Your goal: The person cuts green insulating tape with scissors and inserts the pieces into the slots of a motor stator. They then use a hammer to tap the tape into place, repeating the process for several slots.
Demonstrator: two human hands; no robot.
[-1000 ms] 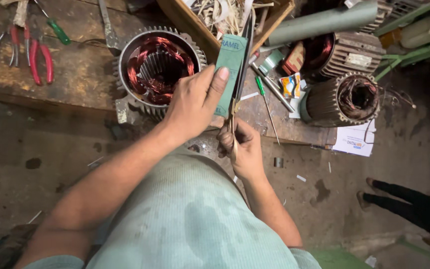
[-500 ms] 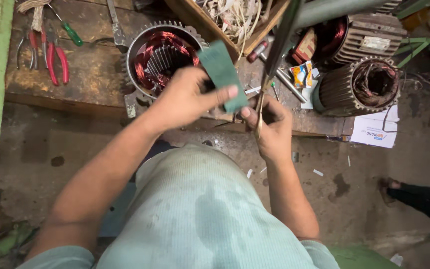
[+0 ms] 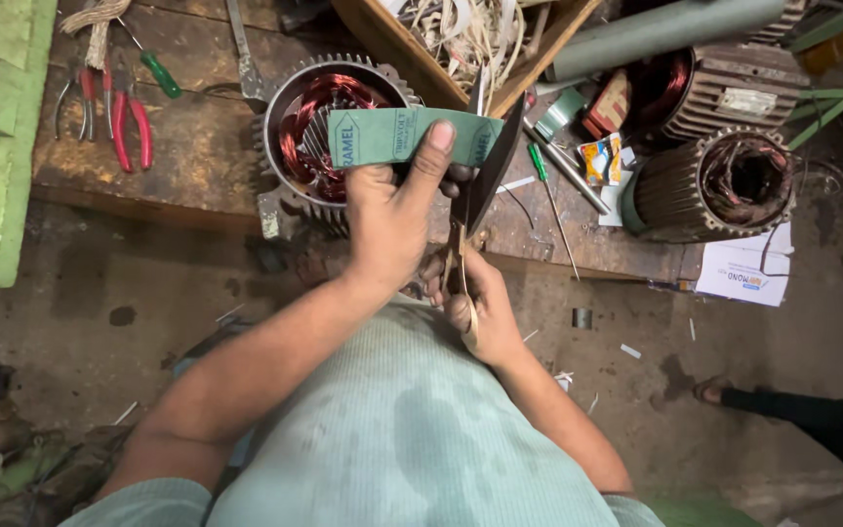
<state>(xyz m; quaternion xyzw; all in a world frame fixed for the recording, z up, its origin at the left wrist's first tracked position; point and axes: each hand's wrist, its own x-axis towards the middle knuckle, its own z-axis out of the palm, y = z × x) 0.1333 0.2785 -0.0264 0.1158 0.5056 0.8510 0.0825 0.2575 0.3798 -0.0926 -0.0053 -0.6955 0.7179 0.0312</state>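
My left hand point(image 3: 392, 210) grips a green strip of insulation paper point(image 3: 382, 135), held flat and sideways over a motor stator. My right hand point(image 3: 475, 303) is closed on the handles of a pair of scissors point(image 3: 480, 181); the dark blades point up and sit at the right end of the strip. Behind the paper stands the stator point(image 3: 319, 122) with copper windings on the wooden bench point(image 3: 197, 146).
Red pliers point(image 3: 129, 117) and a green screwdriver point(image 3: 160, 70) lie on the bench at left. A second stator point(image 3: 724, 185) lies at right, near a wooden box of scraps point(image 3: 461, 39). Another person's foot point(image 3: 724, 392) rests on the floor at right.
The green strip has turned from upright to horizontal in my left hand. The scissors have come up to its right end. The view has shifted slightly.
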